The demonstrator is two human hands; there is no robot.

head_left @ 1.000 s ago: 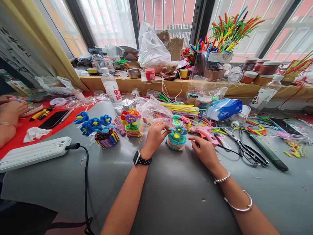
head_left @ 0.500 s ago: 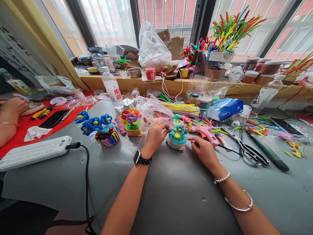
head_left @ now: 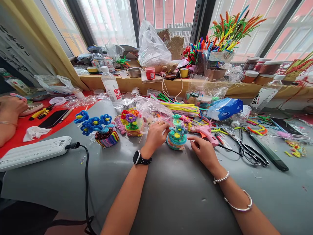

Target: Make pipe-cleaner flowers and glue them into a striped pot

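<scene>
A small pot of pipe-cleaner flowers [head_left: 177, 143], with teal coils, blue and green blooms and yellow centres, stands upright on the grey table between my hands. My left hand [head_left: 156, 135] is at its left side, fingers bent and fingertips pinched against its edge; their exact grip is partly hidden. On the other side, my right hand [head_left: 202, 150] has its index finger stretched toward the pot's rim, the other fingers loosely curled, holding nothing visible. Left of my left hand stand a pot with red, orange and purple flowers [head_left: 132, 122] and a striped pot with blue flowers [head_left: 107, 138].
A pink glue gun [head_left: 209, 135] lies just beyond my right hand, with scissors [head_left: 249, 151] and a dark green bar [head_left: 269, 153] farther right. A white power strip [head_left: 36, 151] is at left. Another person's hand [head_left: 12, 106] rests over red cloth. Pipe cleaners [head_left: 181, 108] lie behind.
Almost nothing differs. Both my hands stay beside the pot, and the other person's hand at far left has shifted slightly.
</scene>
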